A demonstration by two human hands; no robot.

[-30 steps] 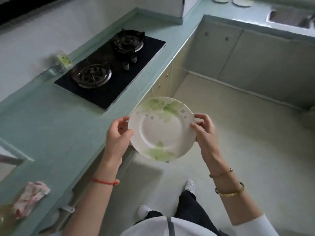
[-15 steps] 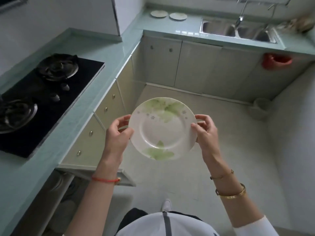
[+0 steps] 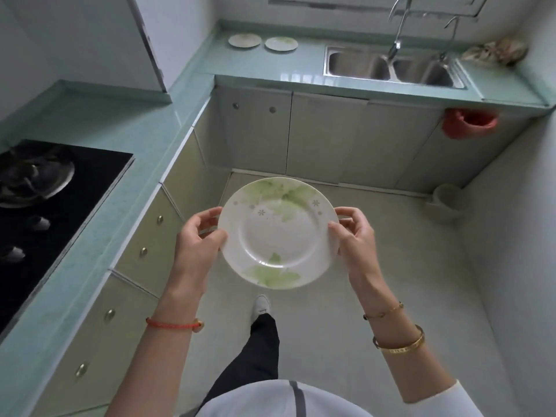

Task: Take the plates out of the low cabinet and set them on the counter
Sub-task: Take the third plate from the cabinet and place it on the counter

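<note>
- Plate [image 3: 278,233] with green leaf print held face up over the floor, between both hands.
- Left hand [image 3: 197,245] fingers grasping its left rim.
- Right hand [image 3: 355,240] fingers grasping its right rim.
- Two plates [image 3: 244,40] [image 3: 281,43] lie side by side on the far surface [image 3: 264,63], left of the sink [image 3: 391,66].

White plate [image 3: 278,236] with green leaves; pale teal counter [image 3: 114,121]; black hob [image 3: 60,188].

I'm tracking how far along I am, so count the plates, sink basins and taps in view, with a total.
Plates: 3 (held plate, left counter plate, right counter plate)
Basins: 2 (left basin, right basin)
Taps: 2 (big tap, thin tap)
Total: 7
</note>
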